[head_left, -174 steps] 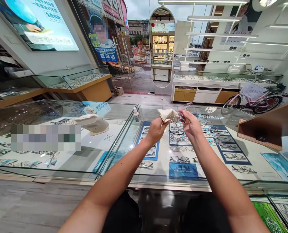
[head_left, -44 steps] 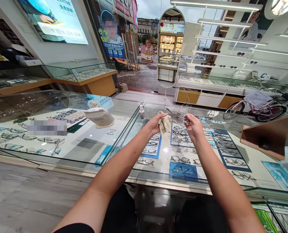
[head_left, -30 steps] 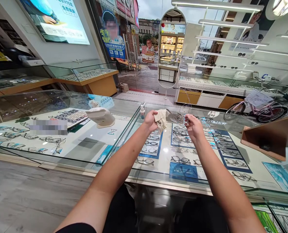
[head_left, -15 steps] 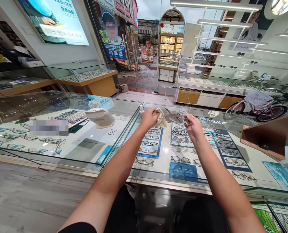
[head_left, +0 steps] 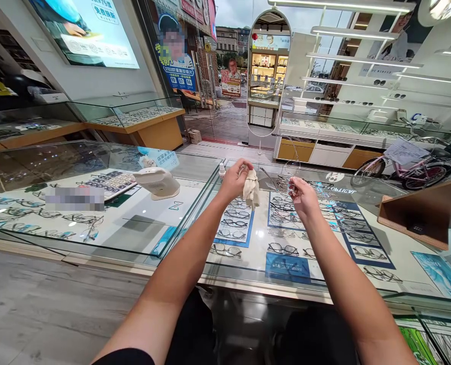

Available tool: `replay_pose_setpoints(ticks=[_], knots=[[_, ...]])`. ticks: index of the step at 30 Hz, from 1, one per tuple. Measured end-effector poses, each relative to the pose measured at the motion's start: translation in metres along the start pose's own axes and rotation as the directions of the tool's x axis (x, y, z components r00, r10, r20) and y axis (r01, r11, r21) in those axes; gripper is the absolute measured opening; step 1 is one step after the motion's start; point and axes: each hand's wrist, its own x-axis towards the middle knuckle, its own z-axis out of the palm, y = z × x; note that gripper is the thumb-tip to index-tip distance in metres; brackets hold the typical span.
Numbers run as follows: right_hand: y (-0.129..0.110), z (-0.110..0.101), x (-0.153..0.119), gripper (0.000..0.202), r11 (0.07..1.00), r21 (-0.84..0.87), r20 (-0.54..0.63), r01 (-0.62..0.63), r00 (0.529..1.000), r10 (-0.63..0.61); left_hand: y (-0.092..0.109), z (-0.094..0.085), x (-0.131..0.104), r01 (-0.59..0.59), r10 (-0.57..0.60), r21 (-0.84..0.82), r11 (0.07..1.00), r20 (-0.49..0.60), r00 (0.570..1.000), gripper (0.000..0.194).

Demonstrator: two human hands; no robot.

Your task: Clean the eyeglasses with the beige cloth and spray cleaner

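One bottle [head_left: 222, 171], part-hidden behind left hand [head_left: 235, 179]; white device [head_left: 158, 183] farther left.

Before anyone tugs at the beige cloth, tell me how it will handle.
The beige cloth is likely floppy: it droops in folds from the left hand. It is probably light, since it looks thin and one hand holds it up. Pushed, it should crumple rather than roll, having no firm round shape.

left grip [head_left: 235, 181]: cream cloth [head_left: 251, 188] (crumpled) | right grip [head_left: 304, 196]: thin-rimmed eyeglasses [head_left: 292, 168]
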Motion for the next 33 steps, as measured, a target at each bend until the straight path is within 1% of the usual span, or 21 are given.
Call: replay_pose_setpoints(ticks=[2, 4, 7, 9, 11, 15, 18, 22, 24, 27, 30, 33], knots=[[0.000, 0.000, 0.000, 0.036, 1.000, 0.001, 0.000, -0.003, 1.000, 0.003, -0.004, 0.001, 0.003, 0.035, -0.035, 0.002, 0.999, 0.041, 0.999, 0.018], [0.000, 0.001, -0.001, 0.036, 1.000, 0.001, -0.004, -0.008, 1.000, 0.008, -0.008, 0.002, 0.004, 0.103, -0.101, -0.030, 0.994, 0.064, 0.993, 0.022], [-0.001, 0.001, 0.000, 0.036, 1.000, 0.001, -0.009, -0.010, 1.000, 0.010, -0.013, 0.003, 0.005, 0.169, -0.160, -0.087, 0.982, 0.095, 0.982, 0.037], [-0.001, 0.001, 0.000, 0.036, 1.000, -0.004, -0.007, -0.008, 1.000, 0.008, -0.014, 0.002, 0.005, 0.176, -0.167, -0.097, 0.980, 0.096, 0.981, 0.043], [-0.001, 0.001, 0.000, 0.036, 1.000, -0.007, -0.008, -0.006, 1.000, 0.006, -0.012, 0.001, 0.005, 0.185, -0.177, -0.089, 0.979, 0.088, 0.980, 0.045], [0.000, 0.000, 0.000, 0.035, 1.000, 0.001, -0.005, -0.014, 1.000, 0.014, -0.006, -0.002, 0.005, 0.221, -0.214, -0.060, 0.974, 0.102, 0.972, 0.051], [0.000, 0.000, 0.000, 0.033, 1.000, -0.002, -0.005, -0.016, 1.000, 0.016, -0.002, -0.002, 0.003, 0.228, -0.221, -0.060, 0.972, 0.108, 0.969, 0.055], [-0.001, 0.001, 0.000, 0.034, 1.000, -0.010, -0.011, -0.012, 1.000, 0.012, 0.000, -0.001, 0.002, 0.228, -0.221, -0.083, 0.970, 0.083, 0.972, 0.052], [-0.001, 0.001, 0.000, 0.035, 1.000, -0.007, -0.014, -0.014, 1.000, 0.014, 0.001, -0.001, 0.002, 0.235, -0.227, -0.093, 0.968, 0.089, 0.970, 0.049], [-0.001, 0.002, -0.001, 0.035, 1.000, 0.001, -0.014, -0.017, 1.000, 0.017, 0.003, -0.001, 0.001, 0.254, -0.241, -0.104, 0.962, 0.120, 0.963, 0.052], [-0.001, 0.002, -0.001, 0.035, 1.000, -0.003, -0.019, -0.014, 1.000, 0.014, 0.004, -0.001, 0.001, 0.263, -0.242, -0.147, 0.954, 0.146, 0.959, 0.057], [0.000, 0.001, 0.000, 0.036, 1.000, -0.012, -0.015, -0.009, 1.000, 0.009, 0.005, 0.000, 0.002, 0.262, -0.234, -0.219, 0.940, 0.146, 0.961, 0.058]])
